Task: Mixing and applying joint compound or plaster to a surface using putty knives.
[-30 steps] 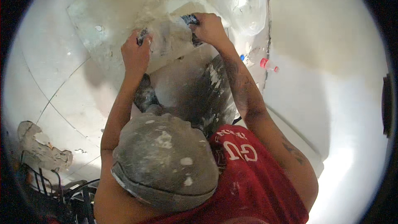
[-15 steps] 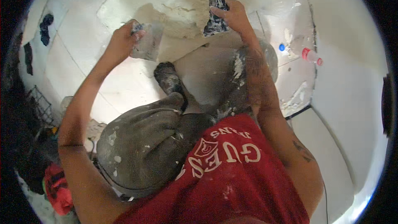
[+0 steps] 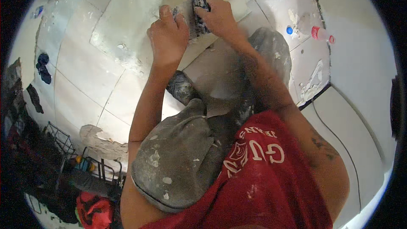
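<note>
White tiled floor [image 3: 85,72], plaster-smeared. Both hands have come together: the left hand [image 3: 168,36] now meets the right hand [image 3: 218,17], whose grip is closed on a dark plaster-caked trowel [image 3: 199,8]. The left grip looks curled shut; on what, I cannot tell.

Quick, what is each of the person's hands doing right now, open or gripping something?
Left hand: closed in a fist on a pale tool; what kind cannot be told.
Right hand: closed on a dark-handled trowel, pressed to the plaster-smeared tile floor.

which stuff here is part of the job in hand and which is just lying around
In use: left hand, right hand, dark trowel, white plaster patch.
Lying about: plastic bottle, blue cap, wire rack, red bundle, dark rags.
</note>
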A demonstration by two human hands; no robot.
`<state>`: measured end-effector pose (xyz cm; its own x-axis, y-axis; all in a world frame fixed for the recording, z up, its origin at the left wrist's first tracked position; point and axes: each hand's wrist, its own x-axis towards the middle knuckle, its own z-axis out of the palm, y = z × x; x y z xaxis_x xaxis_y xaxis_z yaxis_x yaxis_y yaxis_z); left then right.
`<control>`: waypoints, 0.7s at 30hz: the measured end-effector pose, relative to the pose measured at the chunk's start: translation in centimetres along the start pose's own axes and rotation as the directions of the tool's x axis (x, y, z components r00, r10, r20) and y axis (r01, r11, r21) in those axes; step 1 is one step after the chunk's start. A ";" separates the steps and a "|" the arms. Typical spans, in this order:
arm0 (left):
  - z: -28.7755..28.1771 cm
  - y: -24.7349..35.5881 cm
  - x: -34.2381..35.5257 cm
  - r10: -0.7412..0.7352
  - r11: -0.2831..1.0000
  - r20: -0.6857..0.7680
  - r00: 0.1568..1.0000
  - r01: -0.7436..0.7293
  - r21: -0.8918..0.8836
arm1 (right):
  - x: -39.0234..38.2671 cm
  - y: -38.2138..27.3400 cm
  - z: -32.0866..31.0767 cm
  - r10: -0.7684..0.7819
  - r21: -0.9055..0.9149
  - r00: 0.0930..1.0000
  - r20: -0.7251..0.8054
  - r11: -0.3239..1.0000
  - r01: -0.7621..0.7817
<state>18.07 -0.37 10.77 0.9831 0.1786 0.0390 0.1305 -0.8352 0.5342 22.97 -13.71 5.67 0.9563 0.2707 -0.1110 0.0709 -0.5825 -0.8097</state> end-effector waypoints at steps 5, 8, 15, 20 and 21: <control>1.2 -1.5 0.4 0.005 0.995 -0.066 0.998 0.001 0.097 | -0.1 -1.6 0.6 -0.149 -0.128 0.989 -0.017 0.981 0.146; 1.6 -4.4 1.3 -0.050 0.988 -0.045 0.998 0.056 0.143 | -1.1 -4.7 0.3 -0.160 -0.235 0.984 0.081 0.956 0.175; -3.0 -5.2 3.0 -0.081 0.997 -0.009 0.997 0.081 0.017 | 0.7 -2.3 -4.5 -0.327 -0.618 0.945 0.022 0.738 0.270; -6.1 -3.4 3.7 0.006 0.989 -0.020 1.000 -0.003 0.145 | 0.9 -0.6 -3.1 -0.420 -0.573 0.907 0.040 0.734 0.365; -6.5 -3.1 3.5 0.021 0.989 -0.015 1.000 -0.019 0.149 | 0.7 -0.7 -2.6 -0.461 -0.538 0.885 0.063 0.731 0.420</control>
<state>20.27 6.21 14.75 0.9837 0.1684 0.0630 0.1294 -0.9065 0.4019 24.34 -15.17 7.65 0.7956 0.5567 0.2389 0.6057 -0.7246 -0.3287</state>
